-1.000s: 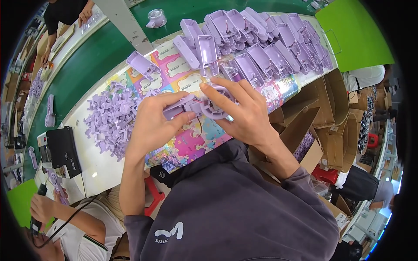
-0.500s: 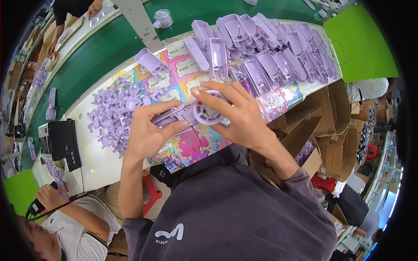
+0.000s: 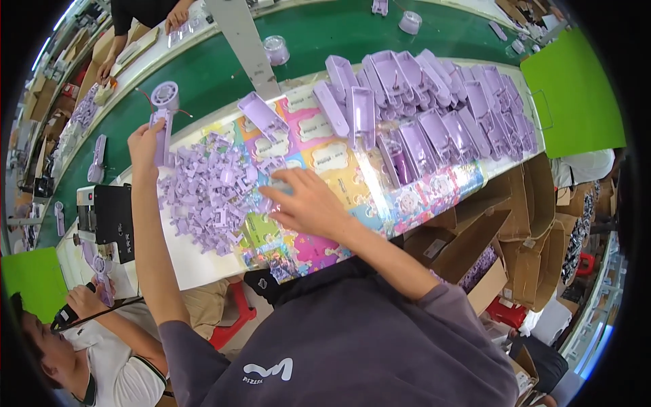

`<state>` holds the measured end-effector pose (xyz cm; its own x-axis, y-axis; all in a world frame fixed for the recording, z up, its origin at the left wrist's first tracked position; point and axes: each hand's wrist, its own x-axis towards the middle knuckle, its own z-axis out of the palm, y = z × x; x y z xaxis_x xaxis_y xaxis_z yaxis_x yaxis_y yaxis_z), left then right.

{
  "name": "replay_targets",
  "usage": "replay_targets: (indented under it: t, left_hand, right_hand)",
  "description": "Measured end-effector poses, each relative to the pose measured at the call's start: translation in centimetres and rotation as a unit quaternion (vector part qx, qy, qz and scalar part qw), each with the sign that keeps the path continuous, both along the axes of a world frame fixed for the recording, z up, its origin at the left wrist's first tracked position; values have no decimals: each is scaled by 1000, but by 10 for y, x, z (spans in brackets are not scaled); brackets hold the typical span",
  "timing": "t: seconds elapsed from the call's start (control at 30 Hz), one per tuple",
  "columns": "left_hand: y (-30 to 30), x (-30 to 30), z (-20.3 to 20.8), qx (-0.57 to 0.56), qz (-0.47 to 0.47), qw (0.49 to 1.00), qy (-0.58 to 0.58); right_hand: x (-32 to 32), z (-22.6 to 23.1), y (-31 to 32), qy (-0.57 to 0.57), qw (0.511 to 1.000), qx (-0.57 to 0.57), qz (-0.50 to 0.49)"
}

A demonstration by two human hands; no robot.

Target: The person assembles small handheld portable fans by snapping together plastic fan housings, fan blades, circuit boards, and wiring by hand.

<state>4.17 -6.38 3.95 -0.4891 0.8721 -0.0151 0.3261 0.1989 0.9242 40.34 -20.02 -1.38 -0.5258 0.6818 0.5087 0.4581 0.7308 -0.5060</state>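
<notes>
Shifted since the earlier frame: the pale-purple plastic ring-headed housing with red wires (image 3: 163, 108), then between both hands, is now in the left hand (image 3: 144, 150) only, fingers closed round its lower body. Below and left of that hand stands a black rectangular box (image 3: 115, 224). To its right, small pale-purple plastic pieces (image 3: 210, 190) lie heaped on the white bench (image 3: 180, 254). Right hand (image 3: 308, 203): released, fingers parted, over multicoloured printed sheets (image 3: 352, 190); contact cannot be told. Beyond it, rightward, sit open pale-purple plastic box-shaped shells (image 3: 417, 146).
</notes>
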Motion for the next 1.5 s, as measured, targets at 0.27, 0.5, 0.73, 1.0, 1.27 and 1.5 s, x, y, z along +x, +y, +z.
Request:
replay_targets:
  t: [0.27,0.5,0.73,1.0,1.27,1.5]
  left_hand:
    - [87,-33,-74,-73,45,992,-87]
    - [126,26,-46,93,153,900,397]
    - [189,104,-52,309,-311,777,452]
    - [205,132,-81,130,-353,787,489]
    - [42,72,50,107,-261,958,57]
    - [-116,97,43,193,-240,919,-247]
  right_hand:
    - [0,-4,-2,-37,999,8,14]
    - [0,-8,3,-46,999,15,-14]
    - [-13,-8,2,10,999,33,-21]
    - [-2,-8,2,37,996,28,-76]
    - [2,-7,-3,145,981,2,-128]
    - [2,5,-1,219,959,18,-179]
